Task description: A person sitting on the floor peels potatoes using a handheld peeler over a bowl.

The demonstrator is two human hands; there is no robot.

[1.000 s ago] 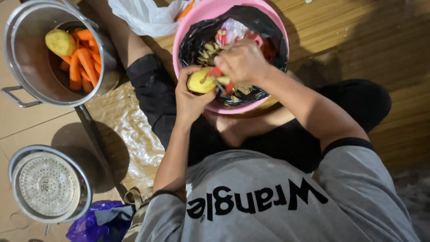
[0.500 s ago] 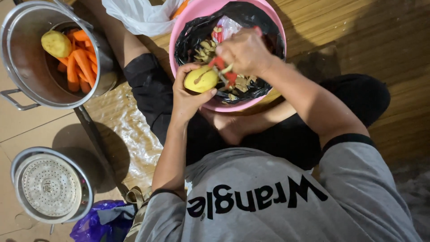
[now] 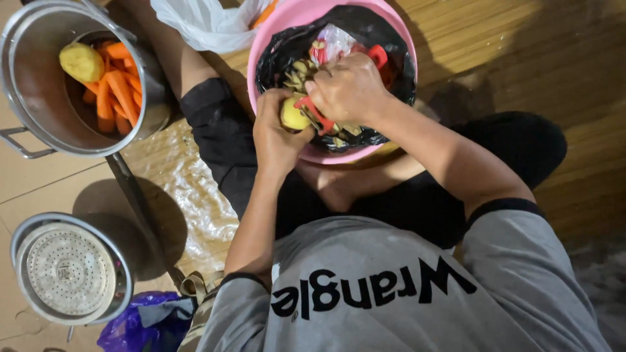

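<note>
My left hand (image 3: pixel 274 133) grips a yellow potato (image 3: pixel 293 116) over the near edge of a pink basin (image 3: pixel 261 49). My right hand (image 3: pixel 349 88) holds a red peeler (image 3: pixel 315 113) pressed against the potato. The basin is lined with a black plastic bag (image 3: pixel 391 72) that contains peelings and scraps. I sit cross-legged on the floor with the basin in front of my legs.
A steel pot (image 3: pixel 39 78) at the upper left holds peeled carrots (image 3: pixel 117 88) and a peeled potato (image 3: pixel 81 62). A perforated steel steamer (image 3: pixel 65 270) sits at lower left beside a purple bag (image 3: pixel 140 322). A white plastic bag (image 3: pixel 208 23) lies behind the basin.
The peeler has moved along the potato and my hands have shifted slightly toward the basin's near rim. The potato is more covered by my left hand now.
</note>
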